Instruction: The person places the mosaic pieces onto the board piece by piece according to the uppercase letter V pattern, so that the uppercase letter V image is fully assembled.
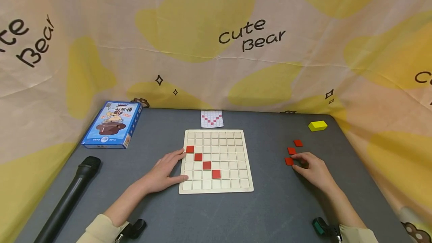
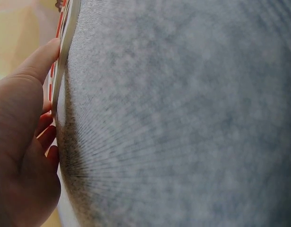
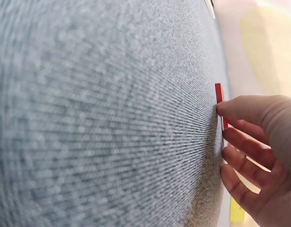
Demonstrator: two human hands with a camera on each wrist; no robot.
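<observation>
My left hand (image 1: 161,173) is spread at the left side of a cream grid board (image 1: 233,188), its thumb and fingertips resting on the edge. Red square tiles sit in four-cell diagonal steps, from an upper-left tile (image 1: 190,149) down to a lower tile (image 1: 216,174). To the right, my right hand (image 1: 314,168) pinches a red tile (image 1: 288,161) at the table surface between thumb and forefinger. Just behind it lie two more red tiles, a middle one (image 1: 291,150) and a far one (image 1: 298,143). The thumb (image 3: 235,108) overlaps red in the right wrist view.
A small pattern card (image 1: 212,119) with a pink V lies behind the board. At the back left is a blue box (image 1: 113,125), with a black microphone (image 1: 72,194) in front of it. A yellow block (image 1: 317,126) stands at the back right. Patterned cloth hangs behind the table.
</observation>
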